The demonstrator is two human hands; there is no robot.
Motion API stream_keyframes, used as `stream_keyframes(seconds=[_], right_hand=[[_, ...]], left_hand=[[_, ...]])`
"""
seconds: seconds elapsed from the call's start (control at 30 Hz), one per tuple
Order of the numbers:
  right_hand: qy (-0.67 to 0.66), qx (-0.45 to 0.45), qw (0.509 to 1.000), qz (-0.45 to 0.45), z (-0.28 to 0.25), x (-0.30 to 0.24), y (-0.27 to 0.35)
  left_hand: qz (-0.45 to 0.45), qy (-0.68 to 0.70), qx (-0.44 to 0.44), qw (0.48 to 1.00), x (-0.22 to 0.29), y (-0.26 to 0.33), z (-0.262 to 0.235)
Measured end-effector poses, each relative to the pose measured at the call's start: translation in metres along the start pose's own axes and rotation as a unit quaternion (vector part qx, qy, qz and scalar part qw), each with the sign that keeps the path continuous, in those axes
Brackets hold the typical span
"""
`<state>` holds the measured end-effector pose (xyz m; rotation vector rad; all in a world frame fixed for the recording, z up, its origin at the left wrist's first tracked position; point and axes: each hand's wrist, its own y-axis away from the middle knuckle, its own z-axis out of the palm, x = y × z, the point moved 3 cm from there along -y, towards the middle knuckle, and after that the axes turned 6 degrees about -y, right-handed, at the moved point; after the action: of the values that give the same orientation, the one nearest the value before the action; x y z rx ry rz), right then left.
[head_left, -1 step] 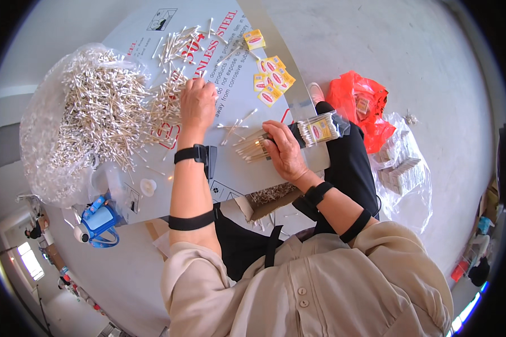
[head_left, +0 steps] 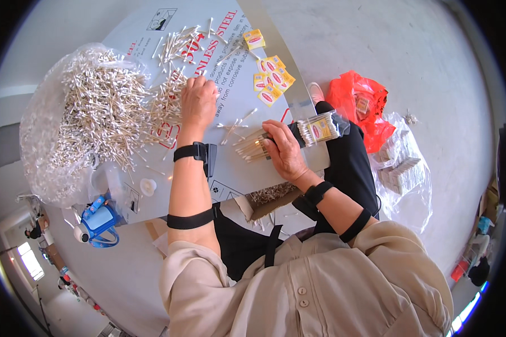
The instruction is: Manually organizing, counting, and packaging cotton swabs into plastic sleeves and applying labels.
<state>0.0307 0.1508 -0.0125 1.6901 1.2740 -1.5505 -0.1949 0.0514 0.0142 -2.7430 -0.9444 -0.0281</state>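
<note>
My left hand (head_left: 198,104) is at the right edge of a spread of loose cotton swabs (head_left: 167,98), its fingers curled and white swab tips showing beside them. Across the table's near right part, my right hand (head_left: 285,149) is closed on a bundle of cotton swabs (head_left: 252,148), whose ends fan out to the left. Just beyond that hand, a dark piece (head_left: 296,133) sits against a clear bag of cotton swabs (head_left: 320,129) with a yellow label. A few loose swabs (head_left: 235,127) lie between my hands.
A big clear bag heaped with swabs (head_left: 98,106) fills the table's left side. Yellow label cards (head_left: 274,77) lie at the right edge. Blue bottle (head_left: 101,222), open carton (head_left: 258,210) at my lap. A red bag (head_left: 357,106) and a clear bag of packs (head_left: 402,168) rest on the floor.
</note>
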Motion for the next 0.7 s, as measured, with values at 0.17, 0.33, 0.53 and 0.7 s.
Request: stream_keyframes(seconds=[0.17, 0.33, 0.53, 0.7], right_hand=[[0.0, 0.004, 1.0, -0.006, 0.002, -0.001, 0.0], [-0.015, 0.024, 0.999, 0.015, -0.001, 0.003, 0.0], [0.004, 0.041, 0.999, -0.006, -0.003, 0.005, -0.001], [0.003, 0.032, 0.999, -0.006, 0.002, 0.005, 0.001]], left_hand=[[-0.199, 0.375, 0.043, 0.905, -0.005, 0.002, -0.009], [-0.229, 0.549, -0.117, 0.795, 0.035, 0.077, -0.038], [-0.191, 0.426, -0.143, 0.873, 0.073, 0.15, -0.043], [-0.137, 0.187, 0.038, 0.972, 0.057, 0.108, -0.041]])
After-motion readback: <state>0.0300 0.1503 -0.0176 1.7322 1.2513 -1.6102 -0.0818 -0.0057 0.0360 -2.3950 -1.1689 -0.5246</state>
